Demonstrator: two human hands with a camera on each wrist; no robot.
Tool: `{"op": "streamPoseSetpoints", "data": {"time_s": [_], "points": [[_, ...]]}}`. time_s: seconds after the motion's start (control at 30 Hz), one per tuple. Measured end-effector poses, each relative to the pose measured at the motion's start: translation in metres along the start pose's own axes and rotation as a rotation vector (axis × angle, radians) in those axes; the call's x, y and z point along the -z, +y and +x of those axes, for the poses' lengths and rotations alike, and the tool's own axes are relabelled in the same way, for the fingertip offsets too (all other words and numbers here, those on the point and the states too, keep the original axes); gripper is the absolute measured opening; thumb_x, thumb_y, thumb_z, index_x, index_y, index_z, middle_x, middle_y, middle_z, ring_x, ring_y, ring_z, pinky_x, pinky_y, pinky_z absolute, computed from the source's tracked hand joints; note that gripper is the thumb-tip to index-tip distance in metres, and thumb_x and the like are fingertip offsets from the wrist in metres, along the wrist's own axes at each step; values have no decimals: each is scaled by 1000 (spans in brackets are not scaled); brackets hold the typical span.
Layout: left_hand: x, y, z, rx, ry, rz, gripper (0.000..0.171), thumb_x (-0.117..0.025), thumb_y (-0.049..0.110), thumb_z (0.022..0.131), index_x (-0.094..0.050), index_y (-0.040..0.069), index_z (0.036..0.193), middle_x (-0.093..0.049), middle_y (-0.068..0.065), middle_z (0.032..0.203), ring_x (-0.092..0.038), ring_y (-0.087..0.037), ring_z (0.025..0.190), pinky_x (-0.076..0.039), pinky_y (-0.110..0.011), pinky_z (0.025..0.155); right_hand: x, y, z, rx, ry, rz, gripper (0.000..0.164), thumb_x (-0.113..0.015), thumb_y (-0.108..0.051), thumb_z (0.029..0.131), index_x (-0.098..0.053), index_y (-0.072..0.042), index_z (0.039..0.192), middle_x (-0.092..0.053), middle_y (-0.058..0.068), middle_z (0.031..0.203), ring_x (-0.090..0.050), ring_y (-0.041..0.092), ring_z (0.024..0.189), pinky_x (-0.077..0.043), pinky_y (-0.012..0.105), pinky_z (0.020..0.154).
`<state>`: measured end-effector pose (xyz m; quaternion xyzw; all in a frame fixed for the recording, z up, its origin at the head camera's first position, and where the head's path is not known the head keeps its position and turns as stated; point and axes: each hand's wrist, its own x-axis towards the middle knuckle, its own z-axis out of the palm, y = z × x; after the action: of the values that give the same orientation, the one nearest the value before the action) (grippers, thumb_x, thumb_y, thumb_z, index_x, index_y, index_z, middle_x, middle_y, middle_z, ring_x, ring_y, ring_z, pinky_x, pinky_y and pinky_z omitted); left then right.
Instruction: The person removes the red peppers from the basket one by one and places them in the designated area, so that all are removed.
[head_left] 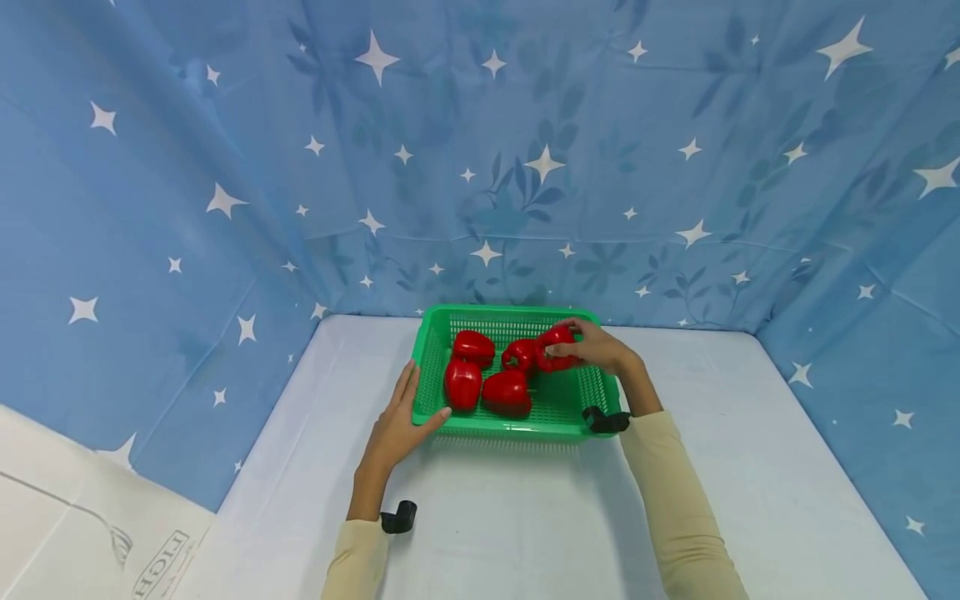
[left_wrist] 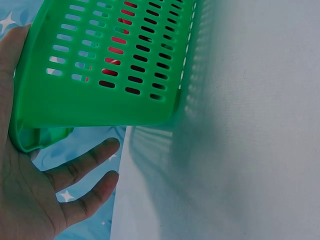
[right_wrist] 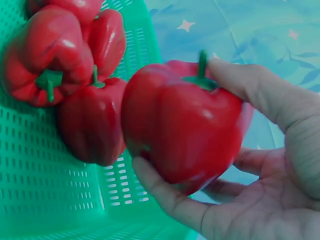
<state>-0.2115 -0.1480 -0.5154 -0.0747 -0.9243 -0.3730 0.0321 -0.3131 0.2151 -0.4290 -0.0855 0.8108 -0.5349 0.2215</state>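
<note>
A red bell pepper [right_wrist: 182, 122] with a green stem is held in my right hand [head_left: 596, 346], thumb beside the stem and fingers under its body. That hand is over the right part of a green plastic basket [head_left: 510, 429]. Several other red bell peppers [head_left: 462, 383] lie in the basket's left and middle. My left hand [head_left: 399, 429] touches the basket's front left corner, its thumb along the front rim. In the left wrist view, two of its fingers [left_wrist: 82, 165] stretch out apart from the basket wall.
The basket stands near the back edge of a white table [head_left: 517, 517]. Blue curtains [head_left: 487, 150] with white stars hang behind and at both sides. A black wrist camera [head_left: 399, 517] sits on the left wrist, another [head_left: 606, 419] on the right.
</note>
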Motion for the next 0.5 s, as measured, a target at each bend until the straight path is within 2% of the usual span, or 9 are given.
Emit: {"op": "streamPoseSetpoints", "data": {"time_s": [0.13, 0.23, 0.4, 0.5], "points": [[0, 0, 0, -9, 10, -6, 98, -58, 69, 85, -12, 23, 159, -5, 8, 166, -35, -35, 144, -47, -63, 95, 2, 1, 0, 8, 16, 69, 71, -65, -28, 93, -27, 0, 147, -30, 22, 150, -53, 35, 120, -49, 53, 99], [0, 0, 0, -8, 10, -7, 98, -58, 69, 85, -12, 23, 159, -5, 7, 166, -34, -34, 144, -47, -63, 96, 3, 2, 0, 20, 26, 124, 69, -63, -29, 96, -28, -3, 149, -29, 21, 151, -49, 39, 125, -51, 52, 97], [0, -1, -1, -5, 8, -9, 98, -58, 69, 85, -12, 23, 159, -5, 8, 166, -34, -34, 144, -47, -62, 96, 5, 1, -2, 85, 10, 291, 62, -59, -25, 99, -29, -10, 151, -29, 17, 149, -42, 39, 130, -54, 52, 91], [0, -1, 0, -2, 2, -13, 98, -58, 69, 85, -11, 24, 159, -2, 11, 165, -34, -34, 144, -46, -62, 98, 7, -1, -5, 105, 9, 402, 49, -58, -20, 99, -39, -16, 145, -35, 10, 141, -41, 34, 129, -55, 49, 90]]}}
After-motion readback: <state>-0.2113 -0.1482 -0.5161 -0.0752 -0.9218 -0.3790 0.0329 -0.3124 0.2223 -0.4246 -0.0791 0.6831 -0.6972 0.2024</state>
